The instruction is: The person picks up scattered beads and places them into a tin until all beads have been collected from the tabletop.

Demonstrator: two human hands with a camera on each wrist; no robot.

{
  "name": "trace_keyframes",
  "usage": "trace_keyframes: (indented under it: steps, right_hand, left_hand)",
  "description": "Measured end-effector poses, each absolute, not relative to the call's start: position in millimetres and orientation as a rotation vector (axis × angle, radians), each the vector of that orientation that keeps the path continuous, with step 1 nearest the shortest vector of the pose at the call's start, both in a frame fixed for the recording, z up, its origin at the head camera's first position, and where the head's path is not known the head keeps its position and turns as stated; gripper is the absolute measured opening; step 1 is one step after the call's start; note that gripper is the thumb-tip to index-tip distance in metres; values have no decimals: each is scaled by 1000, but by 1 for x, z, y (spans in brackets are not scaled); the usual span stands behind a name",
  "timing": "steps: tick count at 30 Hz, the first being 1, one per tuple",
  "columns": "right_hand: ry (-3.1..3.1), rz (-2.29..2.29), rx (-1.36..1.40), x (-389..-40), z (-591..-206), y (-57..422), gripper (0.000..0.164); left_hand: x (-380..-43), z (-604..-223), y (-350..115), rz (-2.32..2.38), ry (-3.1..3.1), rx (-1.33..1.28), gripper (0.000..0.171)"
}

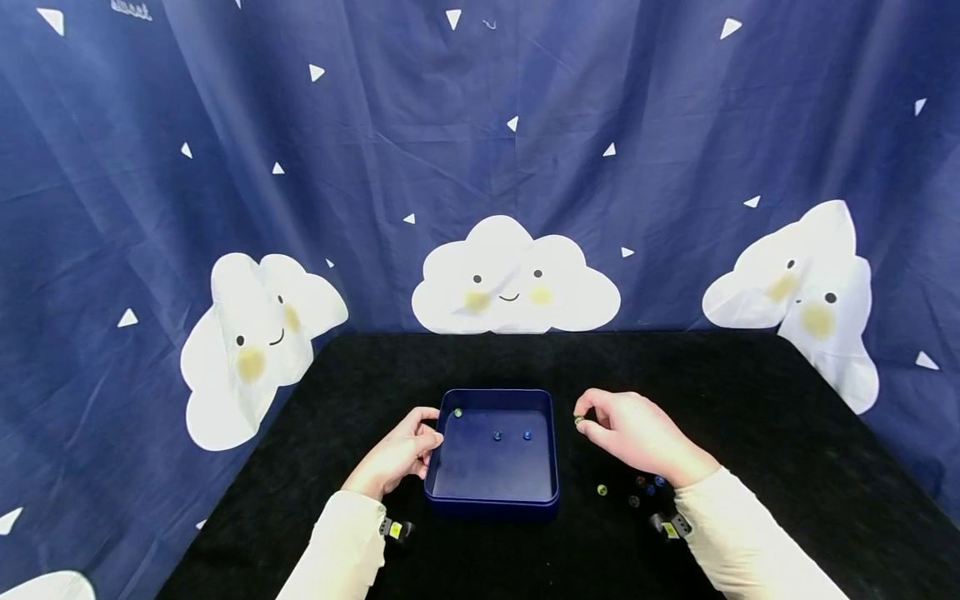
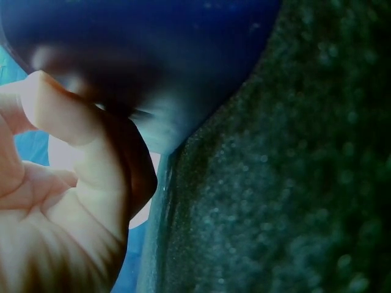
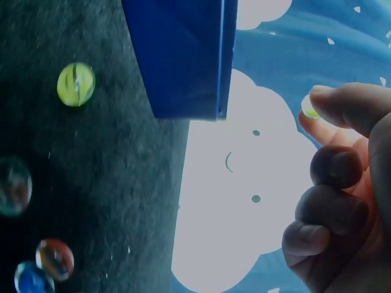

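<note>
Between thumb and index finger, my right hand (image 1: 637, 429) pinches a yellow-green glass marble (image 3: 311, 107), held up to the right of a square dark blue box (image 1: 491, 504). The other right fingers curl toward the palm in the right wrist view. My left hand (image 1: 397, 454) holds the box by its left side, thumb and index finger at the rim. Inside the box lie a green marble (image 1: 458, 412) near the far left corner and two blue marbles, one (image 1: 497, 435) near the middle and one (image 1: 527, 434) farther right.
Right of the box, a yellow marble (image 3: 76, 84) lies on the black cloth (image 1: 360, 375). Nearer my right wrist are a clear marble (image 1: 633, 501), a reddish one (image 3: 55, 259) and blue ones (image 1: 659, 481). A blue curtain (image 1: 375, 167) with white clouds hangs behind.
</note>
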State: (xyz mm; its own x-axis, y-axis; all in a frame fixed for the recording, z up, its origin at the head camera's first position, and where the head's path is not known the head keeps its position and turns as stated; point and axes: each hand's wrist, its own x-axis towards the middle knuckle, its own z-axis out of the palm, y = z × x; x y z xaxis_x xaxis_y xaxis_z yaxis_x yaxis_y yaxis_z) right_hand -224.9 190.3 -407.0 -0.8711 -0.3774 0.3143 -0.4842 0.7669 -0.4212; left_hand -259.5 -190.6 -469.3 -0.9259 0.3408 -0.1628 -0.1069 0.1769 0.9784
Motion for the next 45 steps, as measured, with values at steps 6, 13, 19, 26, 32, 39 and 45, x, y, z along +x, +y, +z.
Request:
trace_keyframes:
  steps: [6, 13, 19, 26, 32, 39, 45]
  right_hand:
    - [-2739, 729, 692, -224, -407, 178, 14]
    - [-2734, 710, 742, -224, -405, 164, 14]
    - [-2717, 685, 800, -225, -412, 153, 14]
    - [-2706, 679, 828, -224, -416, 147, 13]
    - [-2717, 649, 830, -226, -417, 146, 15]
    - [-2730, 652, 821, -226, -418, 149, 16]
    - [-2735, 641, 820, -228, -418, 151, 14]
  left_hand:
    - [-260, -466, -190, 1814, 2110, 231, 51]
    - [-261, -464, -189, 1820, 2107, 231, 50]
    - [-258, -470, -191, 1816, 2111, 211, 49]
    - [-255, -471, -191, 1809, 2115, 216, 50]
    - [-255, -470, -190, 1816, 2118, 220, 50]
    - [-255, -469, -190, 1816, 2117, 220, 49]
    - [-256, -469, -190, 1814, 2118, 223, 49]
